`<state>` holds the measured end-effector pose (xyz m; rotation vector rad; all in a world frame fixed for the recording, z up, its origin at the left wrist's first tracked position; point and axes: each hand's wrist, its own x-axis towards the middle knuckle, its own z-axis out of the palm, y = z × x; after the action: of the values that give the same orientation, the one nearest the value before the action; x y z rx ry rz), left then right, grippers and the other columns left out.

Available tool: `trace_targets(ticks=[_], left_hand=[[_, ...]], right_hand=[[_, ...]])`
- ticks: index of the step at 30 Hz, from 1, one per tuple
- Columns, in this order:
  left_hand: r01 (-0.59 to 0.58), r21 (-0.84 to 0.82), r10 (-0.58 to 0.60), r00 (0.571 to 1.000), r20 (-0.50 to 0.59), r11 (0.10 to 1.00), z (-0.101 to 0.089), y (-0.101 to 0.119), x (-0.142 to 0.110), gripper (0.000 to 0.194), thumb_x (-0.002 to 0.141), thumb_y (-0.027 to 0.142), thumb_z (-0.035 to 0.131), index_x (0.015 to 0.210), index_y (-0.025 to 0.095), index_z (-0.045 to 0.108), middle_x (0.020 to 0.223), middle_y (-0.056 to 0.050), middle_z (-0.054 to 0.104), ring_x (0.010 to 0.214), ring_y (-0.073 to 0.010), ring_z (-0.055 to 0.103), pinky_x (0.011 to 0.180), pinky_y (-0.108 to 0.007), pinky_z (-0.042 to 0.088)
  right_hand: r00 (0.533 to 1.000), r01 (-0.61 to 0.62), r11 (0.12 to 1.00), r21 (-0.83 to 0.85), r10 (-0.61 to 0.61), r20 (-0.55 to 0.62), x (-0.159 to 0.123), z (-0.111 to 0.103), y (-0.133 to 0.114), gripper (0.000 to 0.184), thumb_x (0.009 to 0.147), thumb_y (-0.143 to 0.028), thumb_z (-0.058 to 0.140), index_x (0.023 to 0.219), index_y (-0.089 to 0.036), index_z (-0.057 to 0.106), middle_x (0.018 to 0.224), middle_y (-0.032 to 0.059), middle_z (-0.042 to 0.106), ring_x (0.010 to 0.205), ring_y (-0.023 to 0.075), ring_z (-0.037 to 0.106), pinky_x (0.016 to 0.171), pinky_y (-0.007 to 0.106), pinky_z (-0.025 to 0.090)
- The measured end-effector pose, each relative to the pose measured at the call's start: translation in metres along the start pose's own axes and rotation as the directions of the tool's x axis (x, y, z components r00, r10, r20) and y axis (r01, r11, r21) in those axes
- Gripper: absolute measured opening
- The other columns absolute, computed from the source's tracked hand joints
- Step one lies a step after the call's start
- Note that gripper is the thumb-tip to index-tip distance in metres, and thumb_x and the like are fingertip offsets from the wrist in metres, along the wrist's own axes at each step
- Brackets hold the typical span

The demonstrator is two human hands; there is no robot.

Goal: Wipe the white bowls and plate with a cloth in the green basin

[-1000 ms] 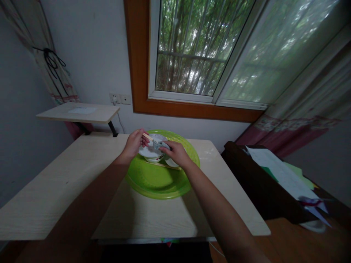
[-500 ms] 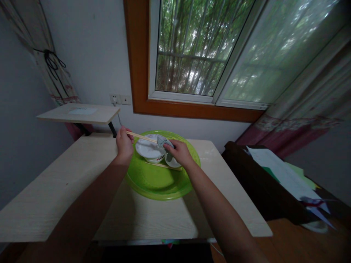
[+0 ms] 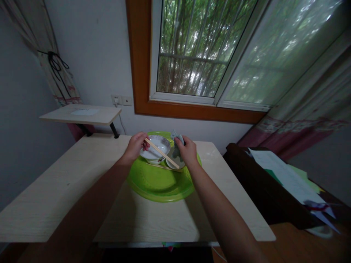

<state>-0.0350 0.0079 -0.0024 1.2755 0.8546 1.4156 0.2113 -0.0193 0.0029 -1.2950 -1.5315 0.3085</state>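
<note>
Between the fingers of my left hand (image 3: 137,146) is a pair of light wooden chopsticks (image 3: 164,155), slanting down to the right across the bowls. My right hand (image 3: 187,151) grips a bunched grey-green cloth (image 3: 177,143), now apart from the chopsticks. Below the hands lies a round green tray (image 3: 159,188). On it stands a white bowl (image 3: 158,144) with a patterned rim, seemingly stacked on another bowl (image 3: 155,161). A smaller white dish (image 3: 171,163) sits at their right, partly hidden by the cloth and right hand. Other chopsticks (image 3: 161,167) lie on the tray in front of the bowls.
The tray rests on a pale wooden table (image 3: 161,223). A small raised shelf (image 3: 101,116) with a paper on it stands at the back left. Beyond the table's right edge is a dark brown piece of furniture (image 3: 244,182) with papers (image 3: 285,179) on top. A window is behind.
The chopsticks have come out of the cloth. My left hand has moved right over the bowl, tilting them downward; my right hand has shifted slightly right and up with the cloth.
</note>
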Motion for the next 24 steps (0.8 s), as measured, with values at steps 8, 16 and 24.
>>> trace_targets(ticks=[8, 16, 24], left_hand=[[0.011, 0.153, -0.032, 0.990, 0.137, 0.988, 0.003, 0.005, -0.007, 0.027, 0.082, 0.044, 0.063, 0.077, 0.018, 0.060, 0.056, 0.001, 0.062, 0.044, -0.0115, 0.054, 0.046, -0.022, 0.042], [-0.120, 0.308, 0.108, 0.993, 0.056, 0.944, -0.003, 0.008, -0.008, 0.031, 0.086, 0.037, 0.053, 0.064, 0.017, 0.061, 0.048, 0.004, 0.045, 0.047, -0.0090, 0.040, 0.049, -0.022, 0.030], [-0.016, 0.342, 0.020, 1.000, -0.006, 0.940, 0.003, 0.010, -0.007, 0.025, 0.083, 0.037, 0.055, 0.068, 0.018, 0.060, 0.053, 0.004, 0.050, 0.050, -0.0099, 0.043, 0.049, -0.022, 0.032]], right_hand=[[1.000, -0.013, 1.000, -0.017, 0.013, 0.004, 0.000, 0.000, -0.002, 0.039, 0.090, -0.053, 0.057, 0.083, -0.018, 0.071, 0.074, 0.0011, 0.066, 0.071, 0.0177, 0.055, 0.064, 0.026, 0.038], [0.999, -0.008, 1.000, -0.023, 0.009, 0.041, -0.001, -0.001, -0.007, 0.039, 0.090, -0.053, 0.056, 0.083, -0.018, 0.071, 0.071, -0.0002, 0.064, 0.068, 0.0162, 0.053, 0.064, 0.025, 0.036], [0.998, -0.014, 1.000, -0.010, 0.014, 0.063, -0.001, -0.001, -0.006, 0.039, 0.089, -0.053, 0.057, 0.091, -0.018, 0.074, 0.077, 0.0011, 0.068, 0.072, 0.0170, 0.056, 0.066, 0.025, 0.038]])
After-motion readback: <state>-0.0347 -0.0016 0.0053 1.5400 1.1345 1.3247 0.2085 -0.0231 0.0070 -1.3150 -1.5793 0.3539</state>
